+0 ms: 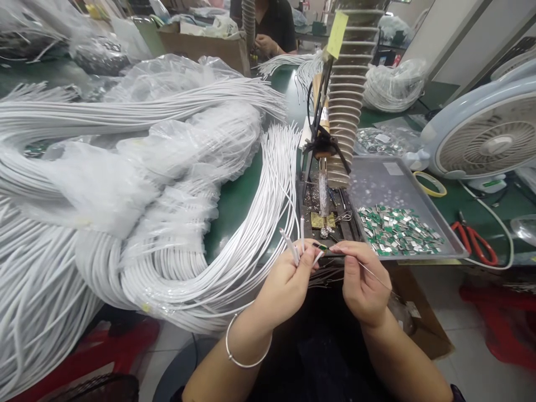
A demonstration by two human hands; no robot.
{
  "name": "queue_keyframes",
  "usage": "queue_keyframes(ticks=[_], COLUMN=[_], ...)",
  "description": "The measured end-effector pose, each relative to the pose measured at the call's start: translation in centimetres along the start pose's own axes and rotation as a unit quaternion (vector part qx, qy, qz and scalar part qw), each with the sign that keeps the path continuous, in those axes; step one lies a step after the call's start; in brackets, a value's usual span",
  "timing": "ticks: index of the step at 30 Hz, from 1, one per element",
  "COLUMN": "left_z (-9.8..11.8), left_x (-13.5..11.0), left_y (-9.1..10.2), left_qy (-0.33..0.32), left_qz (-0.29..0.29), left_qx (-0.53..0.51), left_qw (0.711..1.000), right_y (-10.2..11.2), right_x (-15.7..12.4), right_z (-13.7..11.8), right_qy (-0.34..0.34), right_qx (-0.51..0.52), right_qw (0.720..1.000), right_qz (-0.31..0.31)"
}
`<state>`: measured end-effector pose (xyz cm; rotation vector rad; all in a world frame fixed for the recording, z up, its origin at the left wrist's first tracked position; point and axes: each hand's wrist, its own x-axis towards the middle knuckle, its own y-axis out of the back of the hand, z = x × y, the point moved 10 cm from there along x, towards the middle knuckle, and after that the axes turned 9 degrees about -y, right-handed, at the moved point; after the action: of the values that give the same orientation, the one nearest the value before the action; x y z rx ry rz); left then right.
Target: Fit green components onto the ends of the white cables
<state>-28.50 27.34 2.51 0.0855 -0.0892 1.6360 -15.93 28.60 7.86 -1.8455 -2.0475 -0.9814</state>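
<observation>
My left hand point(287, 285), wearing a bangle point(228, 343) at the wrist, is closed around a few white cables point(290, 247) whose ends stick up past the fingers. At its fingertips is a small green circuit board point(320, 246). My right hand point(366, 285) pinches a thin solder wire point(378, 278), which trails back over the hand. Both hands' fingertips nearly meet at the board. Just beyond them a soldering iron point(323, 192) points down in a stand, its tip above a yellow sponge point(318, 220). How the cable end meets the board is too small to tell.
Bundles of white cables point(167, 268), partly in plastic, fill the left side. To the right lie a metal tray point(372, 178) of small boards point(402, 231), red-handled pliers point(475, 243), a tape roll point(429, 184) and a fan point(494, 134). A ribbed hose point(345, 100) hangs ahead; a co-worker point(276, 25) sits opposite.
</observation>
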Motion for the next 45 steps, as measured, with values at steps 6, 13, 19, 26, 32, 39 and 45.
queue_keyframes(ticks=[6,13,19,26,32,39,45], left_z=[1.0,0.3,0.4,0.7,1.3,-0.1,-1.7], left_x=[-0.7,-1.2,-1.3,-0.9,-1.0,-0.9,-0.8], left_y=[-1.6,-4.1,-3.9,-2.7,-3.3,-2.7,-2.6], left_qy=[-0.083,-0.081,-0.067,-0.054,-0.074,-0.008,0.066], left_qz=[-0.097,-0.202,-0.187,-0.098,-0.107,-0.068,-0.033], left_qx=[0.086,0.115,0.091,0.018,0.024,-0.005,-0.106], left_qw=[0.988,0.969,0.976,0.994,0.991,0.998,0.992], right_y=[0.8,-0.1,-0.4,-0.7,-0.3,2.1,4.1], right_x=[-0.3,0.2,0.3,0.1,0.4,1.4,4.3], right_z=[-0.2,-0.5,-0.6,-0.9,-0.8,-0.4,3.7], right_qy=[-0.008,-0.039,-0.046,-0.043,-0.054,-0.037,-0.087], right_qx=[0.014,0.031,0.039,0.016,-0.016,-0.098,-0.285], right_qw=[1.000,0.996,0.994,0.994,0.994,0.994,0.954], right_qz=[0.005,-0.070,-0.093,-0.104,-0.095,-0.028,-0.024])
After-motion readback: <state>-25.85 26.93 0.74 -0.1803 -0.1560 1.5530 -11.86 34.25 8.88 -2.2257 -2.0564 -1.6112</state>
